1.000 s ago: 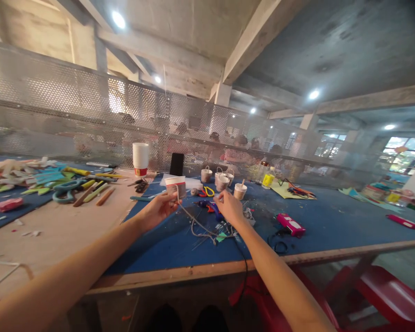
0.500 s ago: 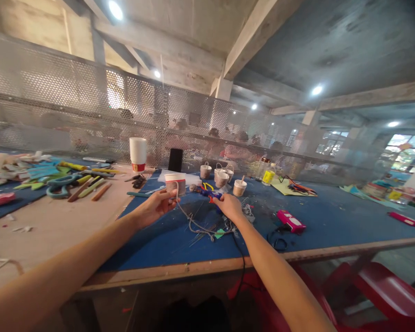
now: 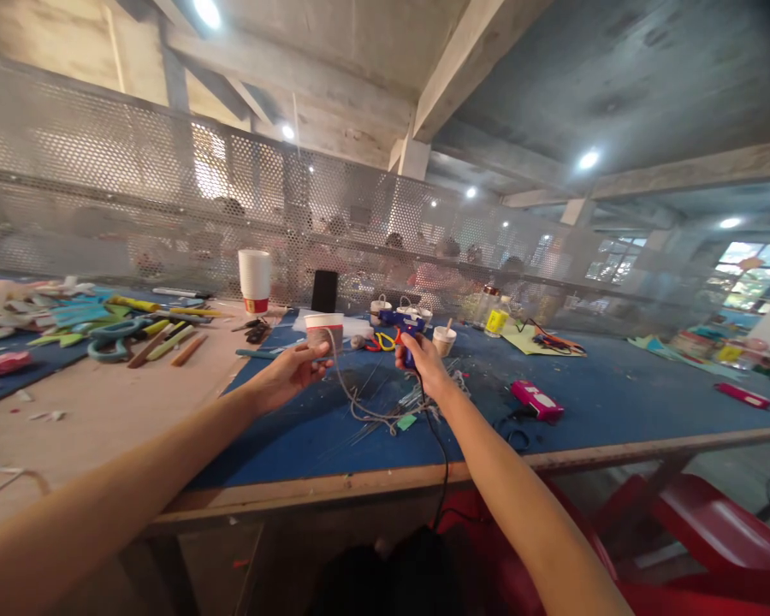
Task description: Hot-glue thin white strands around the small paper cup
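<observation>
My left hand (image 3: 293, 373) is closed around the lower part of a paper cup (image 3: 324, 323) with a white rim and grey cord wound about its side. From the cup a loose length of grey cord (image 3: 350, 402) loops down onto the blue mat. My right hand (image 3: 425, 359) grips a blue hot glue gun (image 3: 403, 320) by its handle, nozzle pointing left, a little apart from the cup. Its black cable (image 3: 437, 445) hangs over the table edge. Behind it stand several cord-wrapped cups (image 3: 380, 306), partly hidden. Scissors with red and yellow handles (image 3: 385, 342) lie between my hands.
To the left are a stack of paper cups (image 3: 255, 275), large blue-handled scissors (image 3: 111, 340) and several markers. A cup with a stick (image 3: 445, 340), a yellow-labelled bottle (image 3: 497, 318) and a pink box-shaped thing (image 3: 536, 400) are at right. Red chairs (image 3: 712, 522) stand below the table edge.
My right hand has turned the glue gun from tilted and close to the cup to upright and farther from it. The cup remains in my left hand, slightly lower.
</observation>
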Available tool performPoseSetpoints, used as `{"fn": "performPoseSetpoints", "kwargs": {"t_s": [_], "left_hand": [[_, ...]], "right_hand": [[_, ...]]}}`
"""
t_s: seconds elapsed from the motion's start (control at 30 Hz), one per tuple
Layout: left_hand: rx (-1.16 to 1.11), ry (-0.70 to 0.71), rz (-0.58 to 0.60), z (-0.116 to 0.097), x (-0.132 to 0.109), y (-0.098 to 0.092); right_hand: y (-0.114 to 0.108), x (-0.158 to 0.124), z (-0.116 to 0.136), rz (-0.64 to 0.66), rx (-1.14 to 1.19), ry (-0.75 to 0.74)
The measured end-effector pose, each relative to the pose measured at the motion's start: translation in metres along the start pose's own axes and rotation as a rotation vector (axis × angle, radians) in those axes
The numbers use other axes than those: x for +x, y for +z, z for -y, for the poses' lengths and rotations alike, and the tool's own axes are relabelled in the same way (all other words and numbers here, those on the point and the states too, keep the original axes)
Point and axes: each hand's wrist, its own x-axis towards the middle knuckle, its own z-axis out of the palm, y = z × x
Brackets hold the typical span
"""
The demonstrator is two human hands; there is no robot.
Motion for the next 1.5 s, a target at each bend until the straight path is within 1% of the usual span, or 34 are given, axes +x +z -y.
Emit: {"fn": "performPoseSetpoints", "kwargs": {"t_s": [0.23, 0.43, 0.57, 0.7, 0.73, 0.87, 0.93, 1.0, 1.17, 1.37, 1.5], "left_hand": [[0.025, -0.007, -0.023, 0.0, 0.0, -0.001], [0.075, 0.001, -0.027, 0.001, 0.001, -0.002], [0.063, -0.002, -0.01, 0.001, -0.002, 0.003], [0.059, -0.005, -0.043, -0.001, -0.006, 0.006], [0.057, -0.004, -0.034, -0.001, -0.006, 0.006], [0.02, 0.025, -0.043, -0.001, -0.006, 0.006], [0.029, 0.009, -0.06, 0.0, -0.005, 0.005], [0.044, 0.0, -0.039, 0.002, -0.004, 0.005], [0.056, 0.008, 0.021, 0.006, -0.002, 0.001], [0.073, 0.02, 0.036, 0.007, -0.001, 0.001], [0.08, 0.028, 0.037, 0.006, -0.003, 0.001]], "right_hand": [[0.004, -0.002, 0.008, 0.07, 0.055, -0.007], [0.017, -0.009, 0.014, 0.1, 0.069, -0.082], [0.025, -0.016, 0.019, 0.125, 0.042, -0.139], [0.032, -0.021, 0.02, 0.137, -0.07, -0.117], [0.033, -0.022, 0.019, 0.145, -0.113, -0.117], [0.041, -0.032, 0.021, 0.173, -0.233, -0.15], [0.044, -0.037, 0.023, 0.187, -0.273, -0.16], [0.045, -0.042, 0.023, 0.188, -0.315, -0.168], [0.045, -0.046, 0.018, 0.142, -0.422, -0.188], [0.044, -0.046, 0.017, 0.132, -0.544, -0.253], [0.044, -0.046, 0.02, 0.126, -0.575, -0.283]]}}
